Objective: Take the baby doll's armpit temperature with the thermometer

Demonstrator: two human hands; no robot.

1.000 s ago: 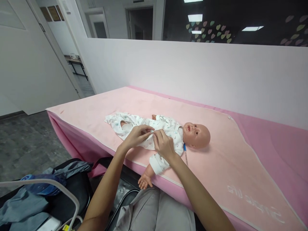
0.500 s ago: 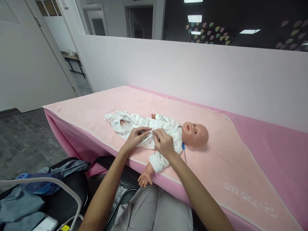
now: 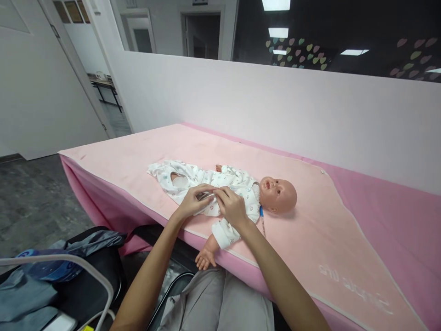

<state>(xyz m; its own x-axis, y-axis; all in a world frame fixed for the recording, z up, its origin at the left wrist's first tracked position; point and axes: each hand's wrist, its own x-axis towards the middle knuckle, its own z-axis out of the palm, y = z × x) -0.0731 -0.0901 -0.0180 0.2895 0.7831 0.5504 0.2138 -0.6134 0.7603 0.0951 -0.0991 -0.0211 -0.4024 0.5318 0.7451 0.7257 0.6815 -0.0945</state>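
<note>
A baby doll (image 3: 278, 195) lies on its back on the pink-covered table, head to the right. It wears a white patterned romper (image 3: 203, 175), with snap buttons showing along the front near the neck. My left hand (image 3: 197, 200) pinches the front edge of the romper at the belly. Right beside it, my right hand (image 3: 230, 204) has its fingertips closed on the same edge, the two hands nearly touching. What lies exactly between the fingertips is too small to make out. One doll arm (image 3: 206, 253) hangs over the table's near edge. The romper is open around one leg.
A thin stick with a blue end (image 3: 262, 214) lies by the doll's neck. The pink table cover (image 3: 310, 257) reaches the white wall (image 3: 275, 115). At lower left, a black chair (image 3: 99, 271) holds clothes and a blue-wrapped bottle (image 3: 51, 271), with a pale curved tube in front.
The view has shifted slightly. My fingers have moved a little at the romper's front edge, both hands staying at the belly. The doll lies as before.
</note>
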